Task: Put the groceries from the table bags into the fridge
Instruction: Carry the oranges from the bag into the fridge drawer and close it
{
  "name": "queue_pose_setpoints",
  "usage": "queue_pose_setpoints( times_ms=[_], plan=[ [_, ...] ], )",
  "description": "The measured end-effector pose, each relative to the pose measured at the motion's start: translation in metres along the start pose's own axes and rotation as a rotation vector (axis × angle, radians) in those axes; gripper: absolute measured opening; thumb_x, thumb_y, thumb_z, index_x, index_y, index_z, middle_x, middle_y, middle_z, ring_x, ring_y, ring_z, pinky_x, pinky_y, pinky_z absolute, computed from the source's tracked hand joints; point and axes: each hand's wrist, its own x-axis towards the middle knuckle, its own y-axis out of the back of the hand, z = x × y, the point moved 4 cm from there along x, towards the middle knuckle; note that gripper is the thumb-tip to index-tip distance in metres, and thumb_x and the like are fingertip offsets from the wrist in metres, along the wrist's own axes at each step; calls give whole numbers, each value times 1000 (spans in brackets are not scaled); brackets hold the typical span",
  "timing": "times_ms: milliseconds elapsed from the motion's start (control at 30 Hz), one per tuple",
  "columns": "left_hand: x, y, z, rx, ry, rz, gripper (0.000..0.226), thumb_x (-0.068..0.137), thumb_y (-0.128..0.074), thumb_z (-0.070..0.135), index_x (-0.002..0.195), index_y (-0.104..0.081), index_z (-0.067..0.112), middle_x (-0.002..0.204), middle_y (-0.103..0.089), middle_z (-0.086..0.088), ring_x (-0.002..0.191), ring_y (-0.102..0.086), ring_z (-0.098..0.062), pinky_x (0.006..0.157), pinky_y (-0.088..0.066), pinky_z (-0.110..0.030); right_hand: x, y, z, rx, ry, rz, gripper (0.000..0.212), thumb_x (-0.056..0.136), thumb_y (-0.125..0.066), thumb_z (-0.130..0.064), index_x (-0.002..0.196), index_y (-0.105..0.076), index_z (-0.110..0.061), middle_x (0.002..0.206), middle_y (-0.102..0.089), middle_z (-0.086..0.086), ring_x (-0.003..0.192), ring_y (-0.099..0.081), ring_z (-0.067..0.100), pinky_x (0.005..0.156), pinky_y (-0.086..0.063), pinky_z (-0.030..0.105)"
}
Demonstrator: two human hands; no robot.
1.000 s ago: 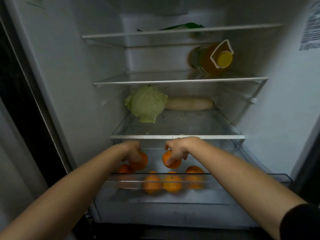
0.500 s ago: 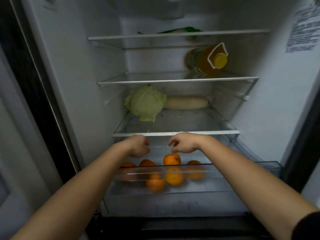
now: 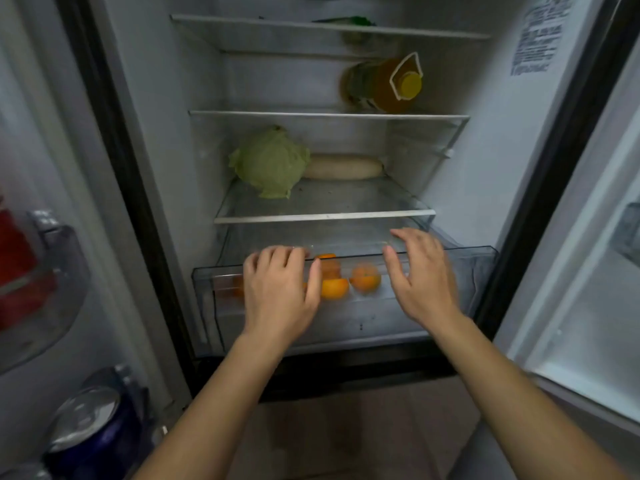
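Observation:
The fridge stands open with its clear bottom drawer (image 3: 471, 258) pulled out. Several oranges (image 3: 365, 279) lie inside it. My left hand (image 3: 280, 289) is spread flat against the drawer's front wall, fingers straight, holding nothing. My right hand (image 3: 420, 275) hovers with relaxed fingers at the drawer's front rim on the right, also holding nothing. A cabbage (image 3: 270, 162) and a pale long radish (image 3: 343, 167) lie on the shelf above. An orange juice bottle (image 3: 384, 84) lies on its side one shelf higher.
The left door's bins hold a blue can (image 3: 93, 431) and something red (image 3: 17, 268). The right door (image 3: 588, 237) is swung open close to my right arm. A green item (image 3: 353, 20) sits on the top shelf. Tiled floor lies below.
Both hands let go of the oranges, came out of the drawer and now sit at its front wall. My view has pulled back and lowered, showing the doors.

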Motion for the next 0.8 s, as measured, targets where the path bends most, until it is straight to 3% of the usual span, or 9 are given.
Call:
queue_pose_setpoints(
  times_ms=[100,167,233,433,500,667,800],
  plan=[
    [-27,-13,4,52,-80,-12,51,93,-50,49,126,-61,11,129,-60,-14,129,-50,-33,117,-20,-57,-40,-7,14,-124,-17,91,65,96,-48,-50,150,-40,-14,161,-25,18,152,-18,35,120,-17,50],
    [-43,-20,5,98,-93,-16,69,91,-54,52,143,-48,7,150,-41,-21,145,-30,-37,120,-10,-59,-63,-16,27,-172,-25,85,79,94,-49,-55,157,-26,-11,165,-5,23,154,-3,38,122,-8,55],
    [-59,-29,5,98,-82,5,82,88,-61,52,151,-37,6,159,-20,-27,150,-14,-42,119,-9,-61,-78,-26,42,-197,-10,56,87,93,-48,-59,158,-19,-8,164,3,27,153,2,42,122,-7,60],
    [-79,-66,-5,224,-121,-60,91,87,-64,55,157,-22,13,161,1,-30,149,-3,-49,118,-18,-61,-82,-52,72,-290,12,-127,88,94,-42,-64,161,-13,-16,162,19,29,152,14,44,121,1,61],
    [-70,-73,-13,245,-113,-93,88,89,-64,53,157,-24,14,161,1,-29,149,-1,-48,119,-17,-59,-73,-59,74,-293,1,-149,86,95,-40,-65,161,-12,-17,161,21,29,151,16,43,122,3,60],
    [-43,-91,-34,248,-117,-136,72,91,-67,39,151,-39,13,162,-1,-29,149,-3,-48,111,-31,-63,-47,-82,74,-301,-45,-230,84,98,-35,-66,162,-2,-22,159,29,26,150,22,42,122,3,60],
    [-19,-108,-45,250,-91,-205,70,92,-66,33,152,-36,15,162,1,-28,150,1,-47,112,-30,-62,-25,-96,76,-297,-54,-271,81,99,-37,-61,162,-1,-24,159,33,24,150,25,40,122,8,56]
  ],
)
